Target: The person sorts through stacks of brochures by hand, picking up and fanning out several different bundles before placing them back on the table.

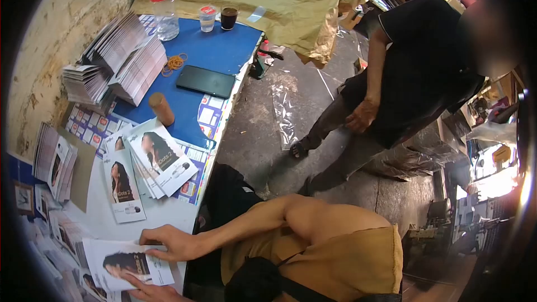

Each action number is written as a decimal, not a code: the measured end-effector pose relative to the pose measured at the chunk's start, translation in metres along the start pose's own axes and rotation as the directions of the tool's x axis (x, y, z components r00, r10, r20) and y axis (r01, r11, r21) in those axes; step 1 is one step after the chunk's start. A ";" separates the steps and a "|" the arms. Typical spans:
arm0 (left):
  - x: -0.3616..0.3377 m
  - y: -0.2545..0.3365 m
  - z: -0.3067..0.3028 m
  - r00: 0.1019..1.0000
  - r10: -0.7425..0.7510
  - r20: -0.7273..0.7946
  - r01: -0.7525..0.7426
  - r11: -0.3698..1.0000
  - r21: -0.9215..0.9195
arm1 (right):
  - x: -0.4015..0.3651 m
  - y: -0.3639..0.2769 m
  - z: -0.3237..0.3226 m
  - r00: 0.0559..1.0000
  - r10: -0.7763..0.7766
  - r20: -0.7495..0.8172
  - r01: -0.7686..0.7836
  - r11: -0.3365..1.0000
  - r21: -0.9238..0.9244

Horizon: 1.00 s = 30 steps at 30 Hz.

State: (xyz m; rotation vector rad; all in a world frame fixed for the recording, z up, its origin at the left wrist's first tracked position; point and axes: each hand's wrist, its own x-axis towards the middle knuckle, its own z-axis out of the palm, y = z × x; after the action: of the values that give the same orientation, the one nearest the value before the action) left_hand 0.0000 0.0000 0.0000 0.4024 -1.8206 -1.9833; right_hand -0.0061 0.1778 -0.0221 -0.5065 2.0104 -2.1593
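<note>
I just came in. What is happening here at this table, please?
The person wearing the camera is handling printed leaflets at a table. Their right hand presses on one leaflet at the near edge, and the left hand touches its lower side. Other leaflets lie fanned out, with stacks by the wall. A phone and bottle sit further back. Another person stands nearby.
</note>
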 end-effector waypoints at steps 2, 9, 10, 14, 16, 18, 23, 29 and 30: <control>0.022 0.008 -0.025 0.977 0.200 0.078 -0.214 0.887 0.409 | 0.017 -0.017 0.011 0.879 -0.409 -0.244 0.353 0.903 -0.244; -0.016 -0.026 -0.020 0.908 0.267 0.322 -0.339 0.920 0.194 | -0.008 -0.017 0.003 0.931 -0.351 -0.102 0.322 0.920 -0.225; -0.020 -0.027 -0.010 0.902 0.293 0.318 -0.353 0.923 0.153 | -0.008 -0.005 0.003 0.947 -0.306 -0.094 0.280 0.934 -0.221; -0.032 -0.087 -0.040 0.822 0.450 0.349 -0.552 0.481 0.681 | -0.023 0.004 0.010 0.949 -0.297 -0.106 0.265 0.933 -0.243; -0.033 -0.095 -0.047 0.772 0.518 0.367 -0.609 0.439 0.661 | -0.027 -0.015 -0.002 0.960 -0.270 -0.071 0.251 0.946 -0.203; -0.041 -0.053 -0.017 0.922 0.105 0.373 -0.387 0.295 0.874 | -0.024 -0.015 -0.010 0.982 -0.160 -0.097 0.125 0.947 -0.296; -0.039 0.007 0.016 0.952 -0.193 0.237 0.252 0.934 -0.254 | -0.026 -0.008 -0.014 0.982 0.124 -0.145 -0.115 0.991 0.071; -0.051 -0.031 -0.003 0.809 -0.244 0.534 0.573 0.525 -0.629 | -0.025 -0.010 -0.015 0.932 0.345 -0.109 -0.331 0.935 0.125; -0.053 -0.031 -0.003 0.807 -0.242 0.539 0.584 0.462 -0.668 | -0.025 -0.011 -0.017 0.919 0.387 -0.079 -0.379 0.920 0.101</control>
State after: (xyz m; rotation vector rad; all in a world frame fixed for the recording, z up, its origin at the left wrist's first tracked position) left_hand 0.0438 0.0252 -0.0342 0.1756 -0.7319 -3.1726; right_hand 0.0125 0.2032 -0.0158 0.0120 1.8631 -2.0420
